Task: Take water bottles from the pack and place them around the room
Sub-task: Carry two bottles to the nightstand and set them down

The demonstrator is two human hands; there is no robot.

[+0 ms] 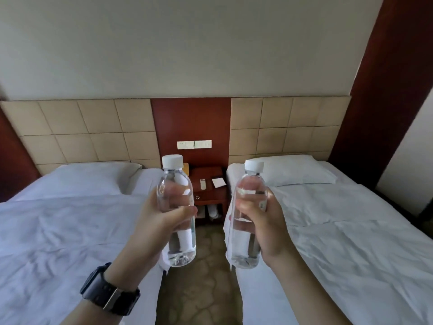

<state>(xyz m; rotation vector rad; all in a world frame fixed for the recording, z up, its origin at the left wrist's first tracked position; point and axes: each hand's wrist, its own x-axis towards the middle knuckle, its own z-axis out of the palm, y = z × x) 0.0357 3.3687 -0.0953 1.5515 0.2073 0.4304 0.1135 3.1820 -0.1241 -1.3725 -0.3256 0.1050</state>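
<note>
The left hand (161, 219) grips one water bottle (177, 207) and the right hand (260, 221) grips another bottle (248, 216), both upright in the air between two beds. So two bottles are out of the pack. Neither is set down yet. The nightstand (208, 181) ahead looks like a good spot.

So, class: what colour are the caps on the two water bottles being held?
White, on both bottle caps, clearest in the head view.
</note>
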